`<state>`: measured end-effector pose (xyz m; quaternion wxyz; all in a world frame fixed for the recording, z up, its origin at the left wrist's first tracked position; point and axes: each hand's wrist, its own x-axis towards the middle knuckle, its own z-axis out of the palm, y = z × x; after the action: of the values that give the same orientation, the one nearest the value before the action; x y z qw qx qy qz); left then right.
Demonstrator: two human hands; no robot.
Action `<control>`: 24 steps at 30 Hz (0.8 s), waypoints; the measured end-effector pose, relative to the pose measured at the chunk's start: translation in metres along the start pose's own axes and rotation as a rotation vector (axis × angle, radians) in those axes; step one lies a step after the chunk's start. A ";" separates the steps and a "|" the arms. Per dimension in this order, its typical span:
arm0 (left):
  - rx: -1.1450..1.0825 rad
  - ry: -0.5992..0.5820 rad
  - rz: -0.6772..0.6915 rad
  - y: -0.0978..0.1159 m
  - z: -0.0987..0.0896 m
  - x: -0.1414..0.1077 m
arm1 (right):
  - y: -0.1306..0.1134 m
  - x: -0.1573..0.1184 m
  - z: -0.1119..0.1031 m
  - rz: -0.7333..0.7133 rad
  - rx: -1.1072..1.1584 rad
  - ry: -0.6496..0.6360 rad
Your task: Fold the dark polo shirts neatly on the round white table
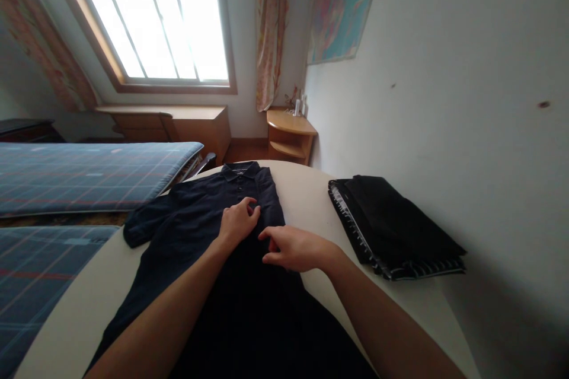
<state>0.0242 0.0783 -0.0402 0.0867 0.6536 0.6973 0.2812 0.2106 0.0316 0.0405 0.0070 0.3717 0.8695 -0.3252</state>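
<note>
1. There lay the dark navy shirt (191,219), spread over the pale, rounded table (306,201) right in front of you, collar (240,172) at the far end, one sleeve (149,222) reaching out to the left!
2. In came your left hand (240,222), over the shirt's upper front, nearer than the collar, its fingers curled and thumb drawn close to them, just a narrow gap; whether it pinched any cloth, you couldn't tell.
3. And your right hand (293,247), just beside it to the right, sat over the shirt's right edge, fingers bent, forefinger and thumb well parted, nothing visible between them!
4. Over to the right, near the wall, you had a folded black stack (391,225) on the table, well apart from the shirt.
5. Away to the left stretched a blue plaid mattress (89,177); at the far side, a bright window (155,17).
</note>
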 end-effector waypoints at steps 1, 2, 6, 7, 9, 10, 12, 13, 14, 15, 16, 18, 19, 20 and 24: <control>0.018 0.000 -0.008 0.001 -0.001 0.000 | 0.000 0.001 0.001 -0.009 0.006 0.007; 0.030 -0.001 -0.014 0.001 -0.002 -0.001 | -0.001 0.001 0.002 -0.016 -0.001 0.009; 0.039 -0.001 -0.023 -0.003 -0.002 0.001 | -0.005 0.005 0.010 -0.008 -0.109 -0.071; 0.035 0.000 -0.023 -0.004 -0.002 0.003 | -0.006 0.006 0.012 -0.004 -0.134 -0.097; 0.028 0.000 -0.022 -0.007 0.000 0.007 | -0.007 0.008 0.015 -0.005 -0.168 -0.129; 0.026 -0.004 -0.020 -0.008 0.001 0.010 | -0.008 0.008 0.016 -0.008 -0.176 -0.135; 0.026 -0.021 -0.008 -0.009 0.004 0.020 | -0.008 0.009 0.019 -0.013 -0.192 -0.139; 0.027 -0.033 0.002 -0.009 0.005 0.026 | -0.009 0.008 0.019 -0.014 -0.201 -0.138; 0.028 -0.047 0.010 -0.009 0.007 0.033 | -0.009 0.008 0.020 -0.014 -0.211 -0.136; 0.028 -0.060 0.015 -0.009 0.009 0.041 | -0.010 0.008 0.021 -0.013 -0.226 -0.133; 0.026 -0.073 0.013 -0.009 0.011 0.049 | -0.011 0.007 0.021 -0.012 -0.243 -0.131; 0.013 -0.098 -0.002 -0.010 0.017 0.066 | -0.013 0.006 0.021 -0.007 -0.274 -0.133; 0.003 -0.108 -0.013 -0.010 0.021 0.074 | -0.014 0.005 0.021 -0.005 -0.283 -0.136; -0.010 -0.115 -0.023 -0.011 0.024 0.081 | -0.015 0.005 0.021 -0.007 -0.288 -0.140; -0.078 -0.079 -0.026 -0.014 0.038 0.101 | -0.016 0.005 0.019 -0.024 -0.290 -0.161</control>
<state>0.0170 0.1864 -0.0537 0.1433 0.6513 0.6901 0.2810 0.1920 0.0153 0.0329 0.1261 0.3290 0.9085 -0.2249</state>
